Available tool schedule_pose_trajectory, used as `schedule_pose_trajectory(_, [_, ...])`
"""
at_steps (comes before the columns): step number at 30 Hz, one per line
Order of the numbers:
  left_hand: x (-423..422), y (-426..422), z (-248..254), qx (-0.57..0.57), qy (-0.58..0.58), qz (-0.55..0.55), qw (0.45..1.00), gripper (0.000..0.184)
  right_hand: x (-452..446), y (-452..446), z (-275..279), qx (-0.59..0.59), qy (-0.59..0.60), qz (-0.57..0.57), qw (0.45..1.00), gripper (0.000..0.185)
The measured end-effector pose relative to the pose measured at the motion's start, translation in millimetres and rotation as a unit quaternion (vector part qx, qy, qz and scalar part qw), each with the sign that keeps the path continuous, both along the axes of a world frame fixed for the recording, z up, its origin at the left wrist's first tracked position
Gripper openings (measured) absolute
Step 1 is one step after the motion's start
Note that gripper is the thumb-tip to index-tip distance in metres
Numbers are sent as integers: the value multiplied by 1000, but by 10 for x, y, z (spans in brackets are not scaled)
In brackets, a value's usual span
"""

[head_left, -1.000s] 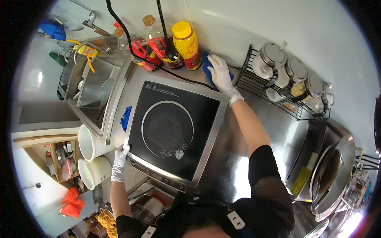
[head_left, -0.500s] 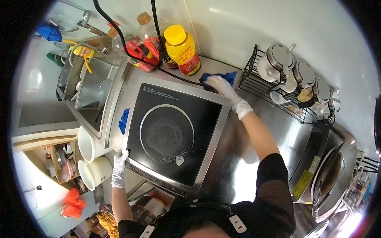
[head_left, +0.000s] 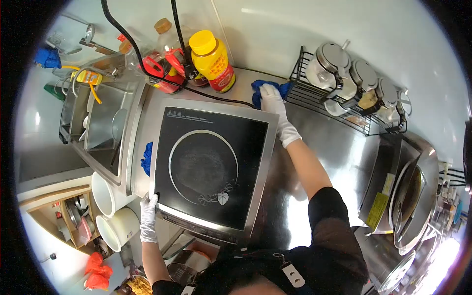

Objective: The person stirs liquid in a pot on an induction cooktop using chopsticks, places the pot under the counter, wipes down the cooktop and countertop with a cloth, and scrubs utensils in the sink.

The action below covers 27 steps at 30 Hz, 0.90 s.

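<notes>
My right hand (head_left: 273, 102), in a white glove, presses on a crumpled blue cloth (head_left: 256, 86) on the steel counter, behind the right back corner of the induction cooker. My left hand (head_left: 148, 209), also gloved, grips the front left corner of the black-topped induction cooker (head_left: 211, 164). A second blue cloth (head_left: 146, 158) lies against the cooker's left side, partly hidden by it. A black cable (head_left: 211, 92) runs along the cooker's back edge towards the cloth under my right hand.
A yellow jar (head_left: 213, 61) and bottles with red handles (head_left: 167, 73) stand behind the cooker. On the right is a wire rack (head_left: 314, 101) of lidded jars. A sink (head_left: 105, 120) is at the left, with white buckets (head_left: 118, 228) below. Metal pans (head_left: 418, 196) are at far right.
My right hand has moved with the blue cloth, first rightward along the back of the counter, then slightly back. My left hand stays at the cooker's corner. The whole view has shifted a little.
</notes>
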State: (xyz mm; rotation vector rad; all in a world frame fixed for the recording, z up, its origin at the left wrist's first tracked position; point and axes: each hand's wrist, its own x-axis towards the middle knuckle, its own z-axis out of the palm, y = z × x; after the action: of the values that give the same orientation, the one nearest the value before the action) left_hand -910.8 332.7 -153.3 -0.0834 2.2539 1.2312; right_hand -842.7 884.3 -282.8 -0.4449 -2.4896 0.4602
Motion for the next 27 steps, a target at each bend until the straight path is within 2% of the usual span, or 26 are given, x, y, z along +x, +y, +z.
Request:
schedule_pose_trajectory(1, [22, -4, -1, 2, 4, 0, 1000, 37, 128, -34, -12, -21, -35, 18, 999, 36])
schedule_pose_trajectory(2, [28, -3, 0, 16, 4, -4, 1000, 37, 262, -109, -40, -1, -2, 28, 1000, 35])
schedule_pose_trajectory(4, [32, 49, 7, 46, 4, -10, 999, 37, 637, -244, 44, -34, 29, 67, 997, 35])
schedule_pose_trajectory(5, [14, 5, -53, 65, 8, -13, 998, 37, 753, -328, 2, -202, 45, 57, 977, 36])
schedule_pose_trajectory(6, [4, -24, -92, 68, 6, -17, 998, 37, 870, -409, -56, -361, 84, 30, 928, 38])
schedule_pose_trajectory(7, [-9, -49, -117, 70, 5, -22, 997, 36, 1183, -494, 231, -208, 28, 32, 977, 40])
schedule_pose_trajectory(8, [-36, -76, -137, 73, 5, -27, 997, 35, 1405, -562, 433, -50, -28, 32, 998, 42])
schedule_pose_trajectory(9, [-66, -124, -171, 64, 3, -21, 998, 34, 1504, -582, 360, -40, -17, 20, 999, 46])
schedule_pose_trajectory(13, [-86, -227, -196, 30, -19, -22, 999, 30, 1250, -395, 550, -86, 40, -104, 990, 43])
schedule_pose_trajectory(14, [-91, -206, -172, 23, -25, -24, 999, 30, 1193, -317, 454, -25, 12, -94, 995, 43])
schedule_pose_trajectory(16, [-103, -216, -214, 34, -11, -28, 999, 30, 1305, -163, 466, 5, -22, -64, 998, 42])
schedule_pose_trajectory(19, [-98, -277, -265, 43, 9, -23, 999, 30, 1780, 164, 371, -7, -30, -145, 989, 33])
schedule_pose_trajectory(20, [-103, -254, -249, 49, 3, -23, 999, 30, 2019, 272, 309, 44, -24, -182, 982, 32])
schedule_pose_trajectory(23, [-135, -263, -254, 41, -20, -16, 999, 32, 2776, 593, 159, 87, -46, -314, 944, 31])
schedule_pose_trajectory(25, [-147, -289, -276, 20, -7, -23, 1000, 34, 3187, 635, 443, 30, -48, -379, 924, 32])
schedule_pose_trajectory(26, [-145, -286, -275, 10, -1, -25, 1000, 36, 3429, 684, 404, 81, -36, -386, 918, 32])
schedule_pose_trajectory(27, [-125, -253, -240, 12, -2, -24, 1000, 37, 3675, 688, 286, 114, -75, -448, 884, 31])
